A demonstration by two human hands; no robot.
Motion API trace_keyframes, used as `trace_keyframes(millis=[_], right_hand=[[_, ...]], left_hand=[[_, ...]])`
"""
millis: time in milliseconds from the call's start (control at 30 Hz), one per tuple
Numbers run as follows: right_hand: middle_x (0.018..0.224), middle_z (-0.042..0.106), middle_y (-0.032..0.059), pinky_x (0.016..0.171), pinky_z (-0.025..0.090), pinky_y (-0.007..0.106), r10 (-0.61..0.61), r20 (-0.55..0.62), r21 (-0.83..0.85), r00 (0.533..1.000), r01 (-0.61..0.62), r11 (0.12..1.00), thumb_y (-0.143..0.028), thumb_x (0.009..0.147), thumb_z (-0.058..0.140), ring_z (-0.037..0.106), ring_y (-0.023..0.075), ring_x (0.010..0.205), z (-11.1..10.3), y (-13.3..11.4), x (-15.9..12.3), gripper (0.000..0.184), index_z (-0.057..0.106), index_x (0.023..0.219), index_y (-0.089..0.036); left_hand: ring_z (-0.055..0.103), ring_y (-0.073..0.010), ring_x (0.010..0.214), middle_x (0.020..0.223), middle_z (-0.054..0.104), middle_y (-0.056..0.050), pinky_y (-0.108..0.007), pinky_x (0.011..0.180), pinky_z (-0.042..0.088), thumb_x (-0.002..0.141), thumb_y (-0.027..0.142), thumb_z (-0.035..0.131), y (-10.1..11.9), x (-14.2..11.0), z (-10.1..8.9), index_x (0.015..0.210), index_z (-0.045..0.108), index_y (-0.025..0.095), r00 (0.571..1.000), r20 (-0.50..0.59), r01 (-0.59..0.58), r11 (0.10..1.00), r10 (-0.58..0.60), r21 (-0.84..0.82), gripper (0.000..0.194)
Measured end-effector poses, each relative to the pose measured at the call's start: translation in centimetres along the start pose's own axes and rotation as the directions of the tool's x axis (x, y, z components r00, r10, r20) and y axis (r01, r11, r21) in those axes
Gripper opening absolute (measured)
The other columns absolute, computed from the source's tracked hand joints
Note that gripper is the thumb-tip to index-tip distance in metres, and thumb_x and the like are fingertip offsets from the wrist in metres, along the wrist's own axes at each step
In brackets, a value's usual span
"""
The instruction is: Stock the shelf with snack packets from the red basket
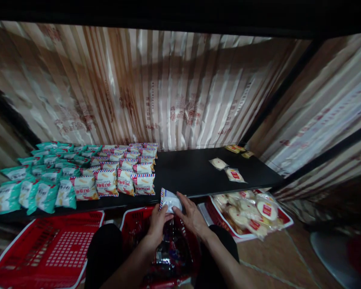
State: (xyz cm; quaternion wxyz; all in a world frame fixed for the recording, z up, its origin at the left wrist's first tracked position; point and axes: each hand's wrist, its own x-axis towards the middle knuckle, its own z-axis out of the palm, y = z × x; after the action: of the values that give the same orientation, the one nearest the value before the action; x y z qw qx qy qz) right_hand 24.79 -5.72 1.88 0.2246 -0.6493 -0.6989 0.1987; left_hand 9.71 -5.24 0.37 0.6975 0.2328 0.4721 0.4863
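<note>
A small white snack bag point(169, 199) with a red-and-blue striped edge is held between my two hands, above a red basket. My left hand point(159, 220) grips its lower left side, thumb on the front. On the right side, my right hand point(191, 212) has its fingers behind the bag and its thumb on the front. Similar striped snack bags point(106, 182) stand in rows on the black shelf point(183, 168), left of my hands. Further left are rows of teal snack bags point(46, 194).
Below my hands, a red basket point(123, 218) holds dark, shiny packages. Another red basket point(69, 249) sits at left. At right, a basket point(212, 206) is heaped with round wrapped items point(267, 209). Two flat packets point(234, 174) and yellow packets point(235, 149) lie on the shelf's right. Curtains hang behind.
</note>
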Motion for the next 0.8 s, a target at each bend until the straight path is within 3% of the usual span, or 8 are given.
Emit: trace_keyframes(millis=[100,167,300,500,600,800], right_hand=[[0.145,0.037,0.0107,0.105,0.036,0.045,-0.061,0.057,-0.035,0.997,0.063,0.997,-0.051,0.077,0.059,0.033,0.0286,0.133,0.0,-1.1,-1.2,0.071,0.037,0.139,-0.026],[0.147,0.033,0.011,0.104,0.036,0.047,-0.094,0.023,-0.086,0.995,0.095,0.992,-0.042,0.069,0.07,0.031,0.0322,0.134,0.4,-2.0,-1.9,0.076,0.04,0.137,-0.028],[0.134,0.046,0.0123,0.097,0.045,0.044,-0.1,-0.135,-0.062,0.986,0.092,0.994,-0.023,0.074,0.062,0.048,0.029,0.12,1.9,-4.0,-2.9,0.059,0.047,0.131,-0.027],[0.118,0.059,0.0097,0.092,0.048,0.04,-0.054,-0.174,0.189,0.983,0.088,0.978,-0.029,0.079,0.055,0.057,0.0253,0.108,2.4,-5.5,-2.8,0.045,0.053,0.124,-0.025],[0.113,0.064,0.0089,0.092,0.048,0.04,0.057,-0.14,0.352,0.988,-0.004,0.936,-0.034,0.077,0.057,0.06,0.0259,0.104,2.0,-6.4,-2.5,0.043,0.057,0.118,-0.022],[0.106,0.069,0.0086,0.086,0.05,0.04,0.153,0.037,0.68,0.988,-0.137,0.72,-0.049,0.074,0.062,0.064,0.0261,0.094,1.7,-8.8,-2.4,0.051,0.059,0.115,-0.02]], left_hand=[[0.067,-0.0169,0.069,0.088,0.069,-0.009,-0.03,0.067,0.054,0.075,0.037,0.062,1.8,-1.4,-0.5,0.094,0.055,0.013,0.999,0.007,-0.051,0.991,0.05,0.122,0.031],[0.066,-0.0167,0.063,0.079,0.068,-0.007,-0.027,0.059,0.052,0.077,0.039,0.057,2.9,-2.2,-0.9,0.092,0.055,0.013,0.998,-0.006,-0.061,0.966,0.064,0.252,0.03],[0.064,-0.0159,0.056,0.068,0.065,-0.004,-0.023,0.05,0.046,0.079,0.044,0.049,4.4,-3.4,-1.5,0.087,0.054,0.015,0.997,-0.02,-0.058,0.87,0.078,0.49,0.03],[0.065,-0.0165,0.069,0.076,0.069,-0.005,-0.022,0.055,0.044,0.078,0.06,0.046,5.8,-4.1,-3.1,0.077,0.054,0.019,0.986,0.044,-0.152,0.742,0.163,0.653,0.041],[0.065,-0.0174,0.075,0.081,0.07,-0.005,-0.023,0.06,0.044,0.076,0.06,0.049,6.2,-4.3,-3.9,0.078,0.057,0.02,0.974,0.022,-0.18,0.716,0.224,0.674,0.041],[0.064,-0.0175,0.076,0.081,0.068,-0.005,-0.028,0.07,0.048,0.075,0.042,0.057,5.7,-4.6,-5.6,0.082,0.059,0.018,0.929,-0.013,-0.255,0.664,0.37,0.703,0.024]])
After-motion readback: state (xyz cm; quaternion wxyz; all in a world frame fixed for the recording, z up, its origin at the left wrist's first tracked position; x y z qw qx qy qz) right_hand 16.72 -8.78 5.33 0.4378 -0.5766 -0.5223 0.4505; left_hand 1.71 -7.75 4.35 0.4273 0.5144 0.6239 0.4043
